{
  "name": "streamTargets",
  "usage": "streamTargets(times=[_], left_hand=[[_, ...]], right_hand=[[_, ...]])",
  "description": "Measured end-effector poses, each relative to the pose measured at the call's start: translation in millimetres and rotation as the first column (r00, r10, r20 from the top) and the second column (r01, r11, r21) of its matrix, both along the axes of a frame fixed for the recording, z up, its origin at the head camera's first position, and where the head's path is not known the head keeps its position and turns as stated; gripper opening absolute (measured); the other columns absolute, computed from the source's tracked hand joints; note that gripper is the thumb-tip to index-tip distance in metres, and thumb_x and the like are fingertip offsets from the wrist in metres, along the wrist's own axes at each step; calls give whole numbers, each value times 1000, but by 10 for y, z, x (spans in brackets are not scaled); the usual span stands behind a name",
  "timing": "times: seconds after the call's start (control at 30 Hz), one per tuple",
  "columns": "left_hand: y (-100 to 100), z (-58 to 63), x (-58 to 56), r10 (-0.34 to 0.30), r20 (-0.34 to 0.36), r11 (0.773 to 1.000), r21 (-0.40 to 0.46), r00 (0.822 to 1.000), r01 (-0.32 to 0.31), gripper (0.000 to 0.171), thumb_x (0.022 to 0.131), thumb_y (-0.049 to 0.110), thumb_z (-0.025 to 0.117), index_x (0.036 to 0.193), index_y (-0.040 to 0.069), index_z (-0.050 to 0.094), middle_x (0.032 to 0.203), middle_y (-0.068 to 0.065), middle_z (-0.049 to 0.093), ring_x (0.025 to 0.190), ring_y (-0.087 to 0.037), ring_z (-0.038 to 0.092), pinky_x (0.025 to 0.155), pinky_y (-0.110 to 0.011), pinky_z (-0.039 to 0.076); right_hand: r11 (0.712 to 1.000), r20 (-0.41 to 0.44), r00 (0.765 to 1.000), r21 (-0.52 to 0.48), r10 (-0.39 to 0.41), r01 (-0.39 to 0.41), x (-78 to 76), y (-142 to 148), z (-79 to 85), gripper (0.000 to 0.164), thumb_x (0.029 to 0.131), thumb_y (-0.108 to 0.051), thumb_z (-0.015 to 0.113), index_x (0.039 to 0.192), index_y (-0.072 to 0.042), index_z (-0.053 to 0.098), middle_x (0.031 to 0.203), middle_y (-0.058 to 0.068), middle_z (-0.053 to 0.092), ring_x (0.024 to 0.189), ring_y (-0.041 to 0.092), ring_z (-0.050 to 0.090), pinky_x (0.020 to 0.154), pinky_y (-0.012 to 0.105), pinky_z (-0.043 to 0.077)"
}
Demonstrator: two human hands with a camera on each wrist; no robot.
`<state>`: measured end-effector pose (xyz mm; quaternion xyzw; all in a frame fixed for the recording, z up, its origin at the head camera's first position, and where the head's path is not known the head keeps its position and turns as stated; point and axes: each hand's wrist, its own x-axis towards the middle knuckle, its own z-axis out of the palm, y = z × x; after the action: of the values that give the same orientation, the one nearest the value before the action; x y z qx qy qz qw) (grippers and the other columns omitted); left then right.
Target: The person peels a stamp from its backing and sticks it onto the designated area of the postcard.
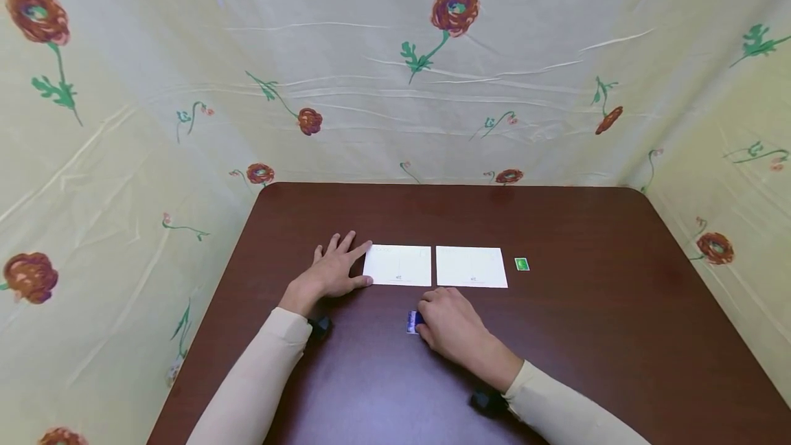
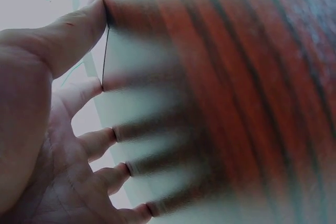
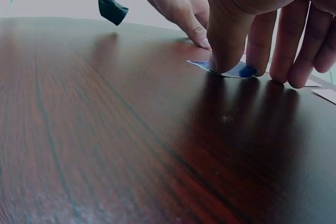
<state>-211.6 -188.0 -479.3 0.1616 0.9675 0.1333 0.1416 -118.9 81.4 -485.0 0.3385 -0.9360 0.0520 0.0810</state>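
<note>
Two white postcards with faint print lie side by side on the table: the left postcard (image 1: pixel 397 266) and the right postcard (image 1: pixel 472 267). My left hand (image 1: pixel 334 272) rests with spread fingers at the left one, its forefinger and thumb touching the left corners. Below the postcards, my right hand (image 1: pixel 454 327) pinches a small blue stamp (image 1: pixel 412 322) between thumb and forefinger. Seen from the right wrist, the blue stamp (image 3: pixel 247 71) bows slightly under the fingers, low at the tabletop; the hand covers part of it. A green stamp (image 1: pixel 522 264) with a white border lies right of the postcards.
The dark brown wooden table (image 1: pixel 605 335) has rounded far corners. Flower-patterned curtain cloth (image 1: pixel 346 53) hangs behind it and along both sides. A dark camera strap sits at each wrist, such as the right wrist camera (image 1: pixel 488 404).
</note>
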Motion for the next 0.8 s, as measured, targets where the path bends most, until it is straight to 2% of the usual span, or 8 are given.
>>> streamTargets(times=[0.37, 0.57, 0.8], left_hand=[[-26, 0, -8, 0, -3, 1000, -1, 1000, 0, 82, 91, 53, 66, 159, 25, 29, 167, -20, 14, 151, -50, 8, 112, -76, 11], [-42, 12, 5, 13, -14, 1000, 7, 1000, -13, 81, 92, 51, 67, 159, 25, 29, 167, -19, 14, 152, -49, 8, 113, -75, 10], [-26, -8, 40, 6, -8, 1000, 6, 1000, -6, 81, 92, 51, 67, 159, 25, 29, 167, -19, 12, 151, -50, 7, 112, -76, 9]], right_hand=[[999, -39, 999, -42, -2, 0, -10, -26, -2, 17, 82, -24, 76, 76, -14, 64, 71, -6, 61, 74, 16, 62, 80, 37, 52], [998, -72, 997, -61, -1, -3, -21, -41, 15, 17, 84, -15, 68, 69, -16, 59, 67, -6, 58, 69, 16, 62, 77, 36, 53], [999, -44, 999, -44, 29, -31, -16, -23, 55, 21, 88, -16, 67, 69, -16, 59, 62, -6, 57, 64, 15, 60, 69, 33, 51]])
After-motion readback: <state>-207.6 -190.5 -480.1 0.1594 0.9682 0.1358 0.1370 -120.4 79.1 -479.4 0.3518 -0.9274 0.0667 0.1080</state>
